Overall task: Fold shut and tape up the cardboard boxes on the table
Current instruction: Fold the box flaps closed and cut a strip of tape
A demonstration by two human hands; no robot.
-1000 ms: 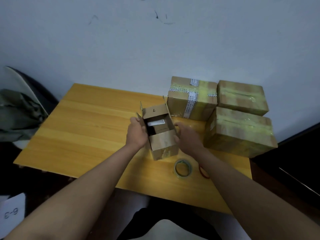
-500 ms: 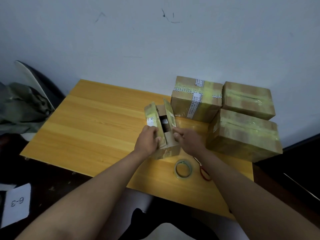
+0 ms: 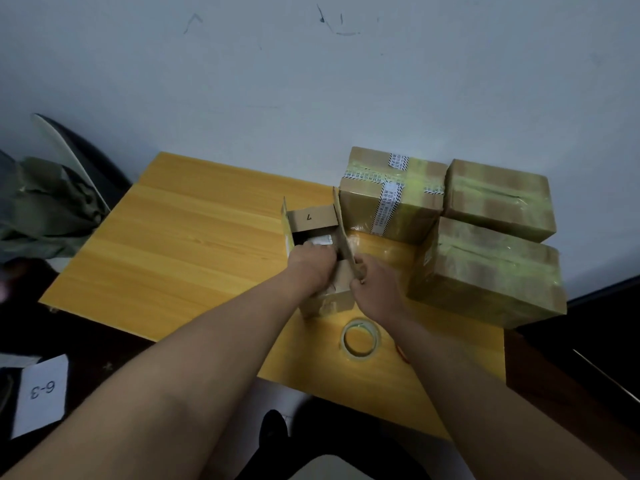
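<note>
I had the small open cardboard box point(image 3: 313, 244) on the yellow wooden table point(image 3: 194, 237), directly under my fingers. My left hand point(image 3: 311, 268) was inside the opening, fingers curled down over the near flap; whether they gripped it or only pressed, I could not tell. My right hand point(image 3: 372, 285) pinched the near edge of the upright right flap point(image 3: 343, 230). The far flap, marked 7, stood just beyond my left fingertips. To fold well, I judged the short flaps should go flat first, then the long ones brought together with no gap. The tape roll point(image 3: 360, 337) lay just behind my right wrist. Three taped boxes point(image 3: 485, 271) sat beyond my right fingers.
</note>
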